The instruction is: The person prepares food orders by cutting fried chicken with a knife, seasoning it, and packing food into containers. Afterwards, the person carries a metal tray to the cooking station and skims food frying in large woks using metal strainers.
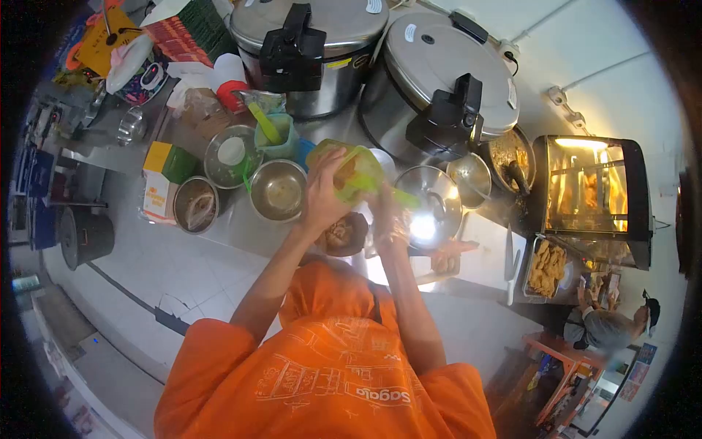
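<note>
My left hand (322, 192) is closed around a light green plastic container (338, 155), tilted over the counter, with something orange-brown inside. A thin clear glove seems to cover my right hand (390, 217), whose fingers are closed by the container's lower right side. They grip a light green utensil with its handle (406, 198) sticking out to the right; its other end is hidden at the container. Just below both hands sits a dark bowl (356, 241) with brownish food in it. To the left stands a steel pot (278, 192) with some liquid at the bottom.
Two big lidded steel cookers (311, 73) stand behind. On the right are a steel bowl (431, 183), a knife (510, 263) on a white board, a tray of fried food (547, 269) and a lit display warmer (585, 186). Another person (610, 327) is at far right.
</note>
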`<state>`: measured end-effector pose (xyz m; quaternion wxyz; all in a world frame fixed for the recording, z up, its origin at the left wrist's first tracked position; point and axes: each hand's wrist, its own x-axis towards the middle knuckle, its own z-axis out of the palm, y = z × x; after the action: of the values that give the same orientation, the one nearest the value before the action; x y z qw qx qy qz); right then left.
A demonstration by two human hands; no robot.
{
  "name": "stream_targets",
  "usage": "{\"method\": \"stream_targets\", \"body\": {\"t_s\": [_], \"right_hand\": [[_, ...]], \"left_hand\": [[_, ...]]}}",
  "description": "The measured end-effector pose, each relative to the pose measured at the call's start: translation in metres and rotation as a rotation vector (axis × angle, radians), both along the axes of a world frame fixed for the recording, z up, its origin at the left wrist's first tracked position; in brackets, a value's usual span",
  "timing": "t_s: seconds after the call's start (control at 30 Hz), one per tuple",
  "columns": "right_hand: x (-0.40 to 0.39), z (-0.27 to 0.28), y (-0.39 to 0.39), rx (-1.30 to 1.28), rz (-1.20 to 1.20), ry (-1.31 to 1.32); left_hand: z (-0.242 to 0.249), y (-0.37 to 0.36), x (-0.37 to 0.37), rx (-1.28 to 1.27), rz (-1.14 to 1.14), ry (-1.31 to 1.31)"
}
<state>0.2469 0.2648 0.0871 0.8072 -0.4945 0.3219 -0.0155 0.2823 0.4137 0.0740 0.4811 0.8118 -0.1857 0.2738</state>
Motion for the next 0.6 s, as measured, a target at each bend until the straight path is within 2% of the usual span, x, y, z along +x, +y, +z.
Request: {"method": "stream_targets", "body": {"t_s": [0.1,0.13,0.23,0.3,0.37,0.43,0.47,0.53,0.6], "right_hand": [[-0.018,0.013,-0.012,0.128,-0.006,-0.044],[-0.022,0.022,-0.010,0.127,-0.068,-0.038],[-0.040,0.034,-0.016,0.067,-0.060,-0.093],[-0.062,0.073,-0.026,-0.686,0.341,0.038],[-0.089,0.083,-0.026,-1.195,0.521,0.025],[-0.116,0.047,-0.031,-0.903,0.246,-0.153],[-0.121,0.039,-0.032,-0.827,0.210,-0.101],[-0.124,0.039,-0.029,-0.521,0.071,0.185],[-0.132,0.000,-0.016,-0.569,0.025,0.117]], "left_hand": [[0.014,0.007,-0.012,-0.074,0.020,0.066],[0.018,0.009,-0.015,-0.092,0.031,0.088],[0.032,0.017,-0.033,-0.044,0.009,0.175],[0.035,0.023,-0.040,-0.019,0.006,0.196],[0.027,0.035,-0.055,-0.009,0.009,0.271],[0.021,0.046,-0.052,-0.016,-0.003,0.329],[0.020,0.051,-0.055,0.029,0.033,0.354],[0.018,0.059,-0.056,0.037,0.044,0.350],[0.015,0.064,-0.056,0.041,0.051,0.341]]}}
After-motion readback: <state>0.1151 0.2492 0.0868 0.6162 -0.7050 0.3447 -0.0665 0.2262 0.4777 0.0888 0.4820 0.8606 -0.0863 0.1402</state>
